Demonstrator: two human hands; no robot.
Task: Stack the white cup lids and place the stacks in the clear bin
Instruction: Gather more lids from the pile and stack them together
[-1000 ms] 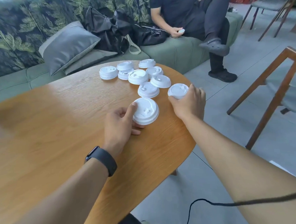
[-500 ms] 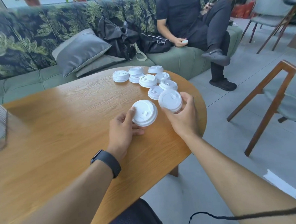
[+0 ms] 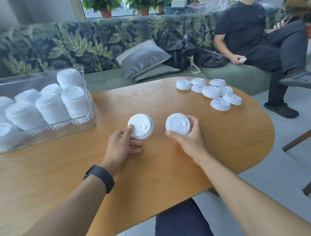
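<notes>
My left hand (image 3: 122, 146) grips a short stack of white cup lids (image 3: 141, 126) above the middle of the wooden table (image 3: 154, 172). My right hand (image 3: 190, 139) holds another white lid or small stack (image 3: 177, 124) just to its right, the two apart. Several loose white lids (image 3: 211, 92) lie in a cluster at the table's far right. The clear bin (image 3: 44, 134) stands on the table's left side and holds several tall stacks of white lids (image 3: 51, 107).
A green patterned sofa (image 3: 93, 45) with a grey cushion (image 3: 142, 58) and black bags (image 3: 183, 47) runs behind the table. A person in black (image 3: 254, 31) sits at its right end. Wooden chair legs (image 3: 305, 139) stand on the right over grey floor.
Both hands have lifted their lids and carried them leftward, away from the loose cluster. The view swung left, bringing the clear bin with its stacks into sight.
</notes>
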